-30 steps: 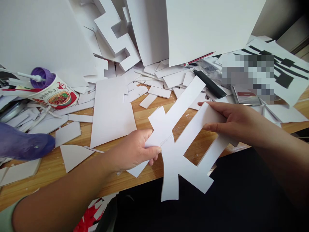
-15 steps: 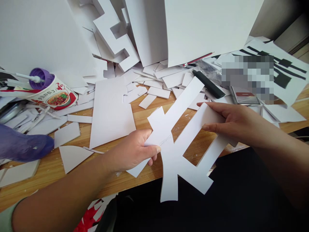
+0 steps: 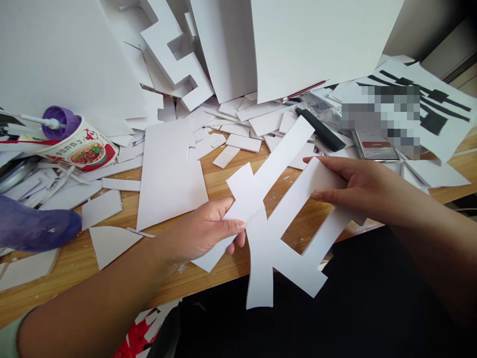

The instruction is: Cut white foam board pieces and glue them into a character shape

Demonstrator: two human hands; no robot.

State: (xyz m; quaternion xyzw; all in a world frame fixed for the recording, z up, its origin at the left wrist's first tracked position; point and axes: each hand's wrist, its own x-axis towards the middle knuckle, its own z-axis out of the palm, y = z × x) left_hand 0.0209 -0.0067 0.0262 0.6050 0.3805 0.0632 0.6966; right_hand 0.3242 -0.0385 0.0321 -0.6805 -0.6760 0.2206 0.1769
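A white foam board cutout (image 3: 263,243), shaped like a written character with several strokes, is held tilted over the table's front edge. My left hand (image 3: 212,226) grips its left side, the thumb on top beside a rough, glue-like seam and the fingers curled underneath. On the right side, my right hand (image 3: 348,184) pinches a strip of the same cutout, with the thumb below and the forefinger along the top edge. Some of the right fingers are hidden behind the board. A large flat white board piece (image 3: 171,174) lies on the table just beyond my left hand.
White offcuts (image 3: 244,142) litter the wooden table (image 3: 219,186). A paper food cup (image 3: 89,144) and a purple bottle (image 3: 40,226) stand or lie at left. Behind are a black cylindrical tool (image 3: 324,132), a red pencil (image 3: 305,91) and upright boards (image 3: 320,44). Printed paper (image 3: 447,104) lies right.
Both hands keep their hold on the cutout, which has hardly moved. The whole view has shifted slightly.
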